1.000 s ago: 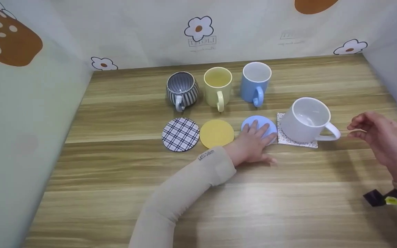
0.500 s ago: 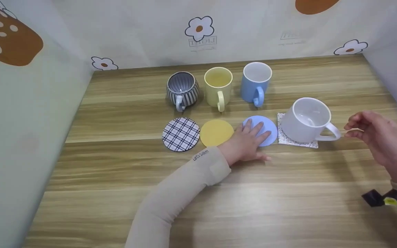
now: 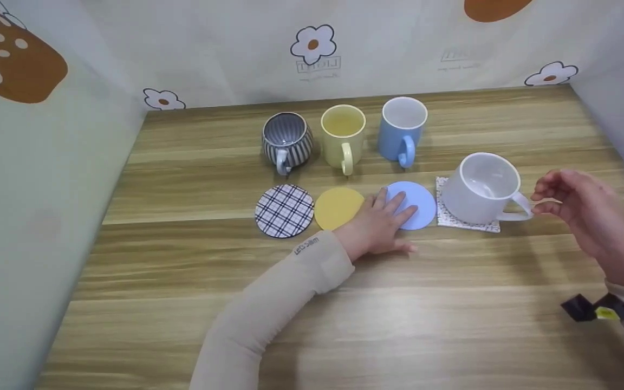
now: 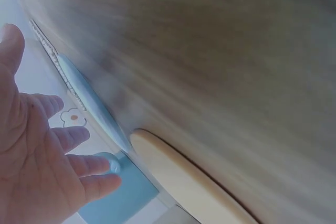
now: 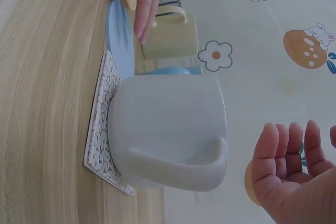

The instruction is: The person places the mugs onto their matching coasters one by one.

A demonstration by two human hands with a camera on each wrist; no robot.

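My left hand hovers with spread fingers over the left part of the light blue round coaster, palm down. In the left wrist view, its palm shows nothing held, and the blue coaster lies flat beyond the fingers. A white mug stands on the speckled square coaster, its handle pointing right. Loosely bent, the fingers of my right hand are right by that handle in the head view. The right wrist view shows this hand apart from the white mug, holding nothing.
Behind the coasters stand a striped mug, a yellow mug and a blue mug, handles toward me. A yellow round coaster and a plaid round coaster lie left on the wooden table. Patterned cloth walls the back.
My left hand has slid left and toward me, uncovering more of the blue coaster. My right hand has moved slightly left, closer to the white mug's handle. Mugs and coasters stay put.
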